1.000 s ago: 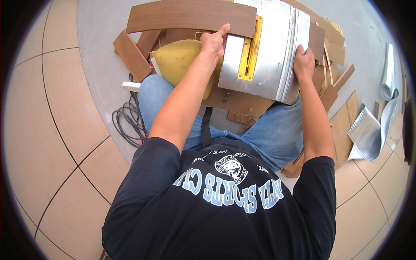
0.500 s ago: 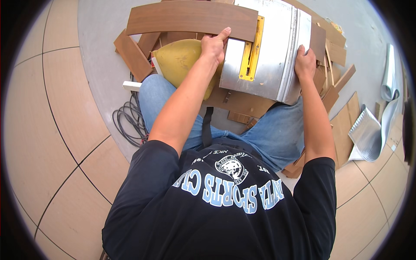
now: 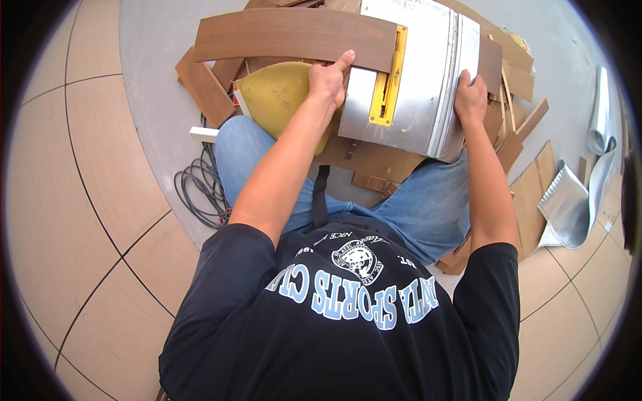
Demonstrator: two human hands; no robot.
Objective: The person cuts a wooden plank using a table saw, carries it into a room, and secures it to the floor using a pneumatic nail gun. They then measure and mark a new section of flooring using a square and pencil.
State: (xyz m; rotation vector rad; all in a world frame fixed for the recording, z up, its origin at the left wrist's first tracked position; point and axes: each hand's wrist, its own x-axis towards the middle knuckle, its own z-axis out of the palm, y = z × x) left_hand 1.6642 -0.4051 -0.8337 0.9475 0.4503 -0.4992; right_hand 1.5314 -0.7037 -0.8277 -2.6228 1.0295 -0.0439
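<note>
A: ok so what's being held there?

B: The brown plank (image 3: 294,37) is being pinched at its near edge by the left hand (image 3: 328,85), thumb up top, other fingers mostly hidden. Its right end is laid over part of the yellow slotted plate (image 3: 382,100) set into the metal top (image 3: 428,80); the rest is left sticking out past the top's left side.

A: why's it gripped there tho?

B: Probably because the overhang gets propped up best right beside the top's edge, so the wood can be kept flat.

A: and the right hand (image 3: 471,97)?

B: It's been put at the top's right edge, maybe for bracing. Fingers are partly hidden, so how tightly they're closed can't be told.
</note>
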